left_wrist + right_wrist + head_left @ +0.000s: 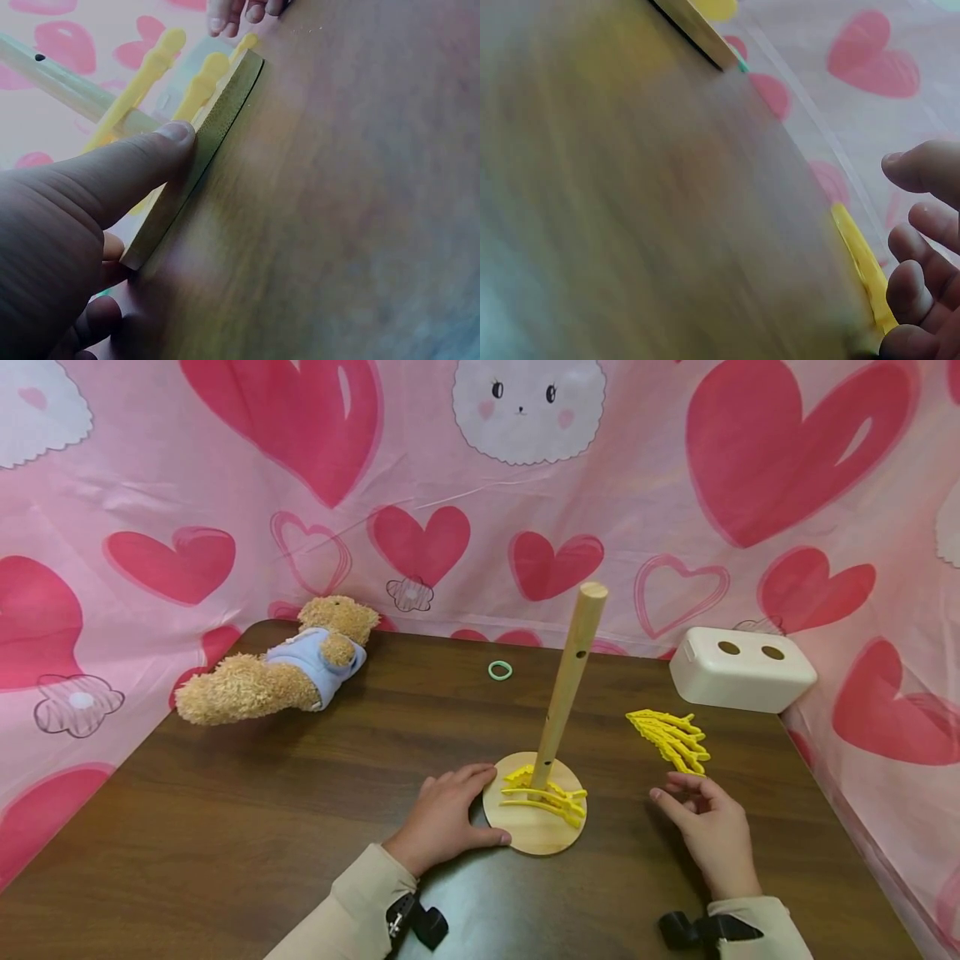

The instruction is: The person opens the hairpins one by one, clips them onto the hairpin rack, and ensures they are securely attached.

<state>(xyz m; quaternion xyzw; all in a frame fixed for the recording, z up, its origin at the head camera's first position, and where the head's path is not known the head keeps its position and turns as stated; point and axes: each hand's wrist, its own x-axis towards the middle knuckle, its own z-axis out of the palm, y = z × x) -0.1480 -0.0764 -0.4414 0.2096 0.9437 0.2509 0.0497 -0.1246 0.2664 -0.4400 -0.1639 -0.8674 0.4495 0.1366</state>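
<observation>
My left grip (448, 817) pinches the wooden stand (561, 706) by its round base (542, 841), which carries yellow branches (564, 805), likely to steady it on the bench (330, 793), right grip (712, 835) loose, empty, near the yellow pile (672, 739)

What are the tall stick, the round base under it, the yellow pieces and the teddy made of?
Tall stick and round base: probably smooth wood, since both are pale tan and the base's edge looks grainy.
Yellow pieces: likely plastic, going by their even, bright colour and slight shine.
Teddy: fluffy plush, with curly tufts. Its blue shirt looks like matte cloth.
</observation>
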